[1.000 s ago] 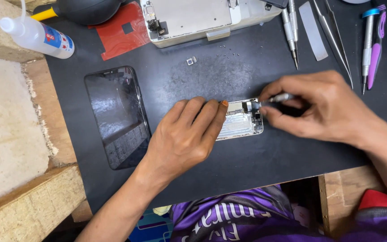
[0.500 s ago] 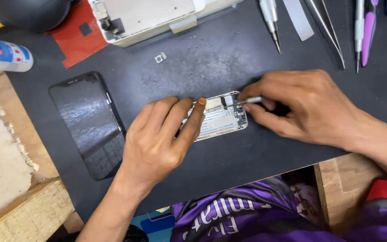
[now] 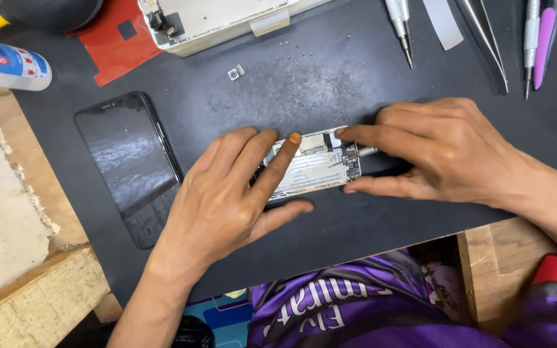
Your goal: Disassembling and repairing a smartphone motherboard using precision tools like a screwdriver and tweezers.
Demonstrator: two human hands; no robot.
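Opened phone (image 3: 314, 166): lies flat at the middle of the black mat (image 3: 356, 84), its innards bared, between the person's two hands.
Risk: judging by the grip, a slip of the tool tip could gouge the exposed board; the tiny screws (image 3: 291, 53) loose on the mat beyond the phone could scatter if a sleeve brushes them.
Left hand (image 3: 227, 200): spread open, gripping nothing, fingers pressed flat on the phone's near end.
Right hand (image 3: 446, 151): closed in a pinch on a thin metal tool (image 3: 363, 152), tip at the phone's far end.
Dark screen panel (image 3: 130, 164): left of the phone, well apart.
Screwdrivers (image 3: 400, 26): beyond the phone, at the mat's upper edge.
Worktop (image 3: 8, 225): wooden, around the mat.
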